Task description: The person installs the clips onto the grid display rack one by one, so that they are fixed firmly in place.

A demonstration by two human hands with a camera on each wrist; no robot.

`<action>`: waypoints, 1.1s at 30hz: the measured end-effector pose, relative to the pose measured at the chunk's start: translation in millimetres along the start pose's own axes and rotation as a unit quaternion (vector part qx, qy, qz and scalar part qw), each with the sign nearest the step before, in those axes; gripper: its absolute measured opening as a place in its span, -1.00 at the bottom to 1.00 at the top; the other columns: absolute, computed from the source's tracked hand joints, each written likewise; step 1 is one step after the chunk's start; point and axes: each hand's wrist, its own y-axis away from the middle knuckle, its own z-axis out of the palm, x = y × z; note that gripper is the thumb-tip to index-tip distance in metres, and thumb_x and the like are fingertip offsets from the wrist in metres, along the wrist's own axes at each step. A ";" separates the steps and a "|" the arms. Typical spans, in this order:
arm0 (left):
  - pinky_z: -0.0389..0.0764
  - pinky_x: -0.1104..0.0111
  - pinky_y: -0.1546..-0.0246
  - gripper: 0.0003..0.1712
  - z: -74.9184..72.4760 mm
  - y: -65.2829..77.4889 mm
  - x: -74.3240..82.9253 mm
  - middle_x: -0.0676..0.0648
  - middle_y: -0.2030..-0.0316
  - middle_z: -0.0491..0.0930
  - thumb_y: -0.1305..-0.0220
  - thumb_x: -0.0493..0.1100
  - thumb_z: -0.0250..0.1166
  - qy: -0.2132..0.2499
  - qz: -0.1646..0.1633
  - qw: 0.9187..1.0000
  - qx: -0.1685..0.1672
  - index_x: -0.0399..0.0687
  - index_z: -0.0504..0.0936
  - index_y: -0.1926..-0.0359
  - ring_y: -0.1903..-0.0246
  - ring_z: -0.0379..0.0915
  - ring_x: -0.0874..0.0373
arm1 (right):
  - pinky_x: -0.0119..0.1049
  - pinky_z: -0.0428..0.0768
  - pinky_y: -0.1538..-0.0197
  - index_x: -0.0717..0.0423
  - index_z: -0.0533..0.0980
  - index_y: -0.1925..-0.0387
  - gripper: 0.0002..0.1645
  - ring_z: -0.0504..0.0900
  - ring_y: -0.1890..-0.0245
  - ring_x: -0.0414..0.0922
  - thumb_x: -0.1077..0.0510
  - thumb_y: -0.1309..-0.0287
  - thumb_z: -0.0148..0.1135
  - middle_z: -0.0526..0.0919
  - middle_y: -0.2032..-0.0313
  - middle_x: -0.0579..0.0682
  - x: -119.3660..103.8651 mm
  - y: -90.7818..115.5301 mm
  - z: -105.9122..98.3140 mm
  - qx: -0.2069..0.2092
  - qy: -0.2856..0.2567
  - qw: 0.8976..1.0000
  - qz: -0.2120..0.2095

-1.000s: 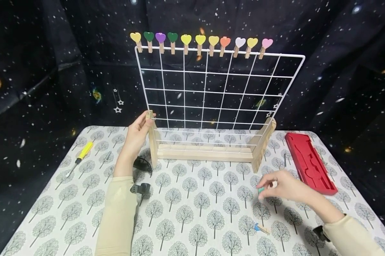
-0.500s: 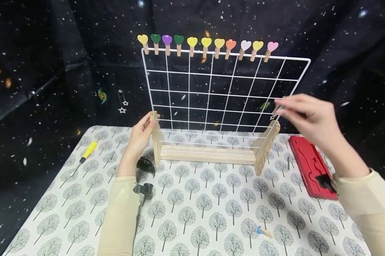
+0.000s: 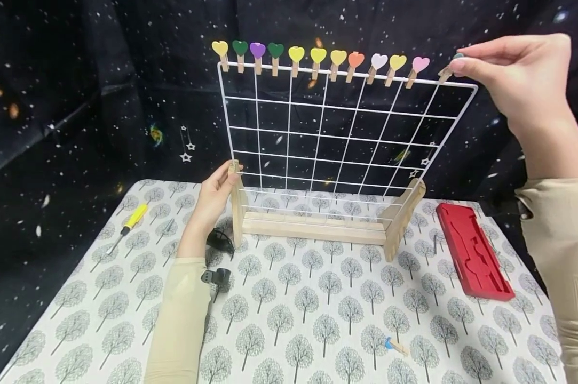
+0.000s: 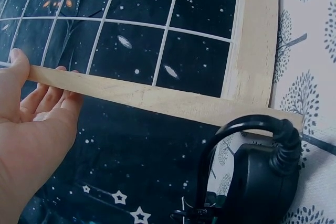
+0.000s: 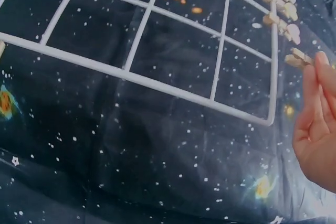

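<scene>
A white wire grid (image 3: 321, 112) stands upright in a wooden base (image 3: 313, 229). Heart-topped clothespins in several colours, the pink clothespin (image 3: 419, 66) furthest right, line its top bar. My left hand (image 3: 213, 200) grips the top of the left wooden side post (image 3: 237, 213); in the left wrist view the thumb and fingers lie on opposite sides of that post. Up at the grid's top right, my right hand (image 3: 524, 74) pinches a wooden clothespin (image 3: 445, 73) between thumb and fingers. Its teal top is mostly covered. In the right wrist view this clothespin (image 5: 297, 59) appears just off the bar.
A blue-topped clothespin (image 3: 395, 345) lies on the tree-print tablecloth near the front. On the right lies a red tool tray (image 3: 475, 250), with a small metal bit (image 3: 435, 244) beside it. A yellow-handled screwdriver (image 3: 134, 218) is on the left. Behind hangs a dark starry cloth (image 3: 101, 96).
My right hand has risen from low over the table to the grid's top right corner, carrying the clothespin. The left hand keeps its grip on the post.
</scene>
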 end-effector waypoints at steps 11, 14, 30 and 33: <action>0.16 0.27 -0.21 -0.45 2.7 3.9 9.4 -0.02 -0.12 0.35 -0.24 -0.02 0.00 0.000 0.000 1.000 -0.006 0.02 0.19 -0.24 -0.15 0.21 0.15 | -0.38 0.29 -0.14 -0.08 0.60 0.21 -0.58 0.44 0.19 -0.35 -0.10 0.21 0.31 0.58 0.53 -0.46 3.6 -9.7 1.3 -0.062 0.135 0.988 0.051; 0.14 0.25 -0.22 -0.44 2.1 4.0 9.5 -0.02 -0.13 0.34 -0.24 0.00 0.01 -0.003 -0.001 1.000 -0.008 0.02 0.18 -0.25 -0.16 0.19 0.15 | -0.38 0.28 -0.15 -0.10 0.58 0.17 -0.56 0.43 0.20 -0.37 -0.10 0.19 0.30 0.56 0.53 -0.48 3.7 -8.5 1.4 -0.070 0.140 0.986 0.053; 0.14 0.25 -0.22 -0.45 1.1 3.9 9.2 -0.04 -0.12 0.35 -0.23 -0.02 0.02 0.002 0.006 1.000 -0.003 0.01 0.19 -0.24 -0.16 0.20 0.15 | -0.68 0.43 0.36 0.09 0.55 0.14 -0.58 0.55 0.44 -0.38 0.19 0.17 0.33 0.63 0.41 -0.27 13.8 16.6 7.7 -0.012 -0.018 0.999 -0.024; 0.15 0.26 -0.21 -0.44 1.2 4.5 11.2 -0.07 -0.13 0.35 -0.24 -0.03 0.01 0.000 0.010 1.000 -0.004 -0.02 0.18 -0.24 -0.16 0.20 0.14 | -0.63 0.40 0.45 0.17 0.55 0.15 -0.59 0.54 0.46 -0.33 0.27 0.17 0.32 0.64 0.40 -0.21 19.1 31.1 9.7 0.004 -0.039 0.998 -0.055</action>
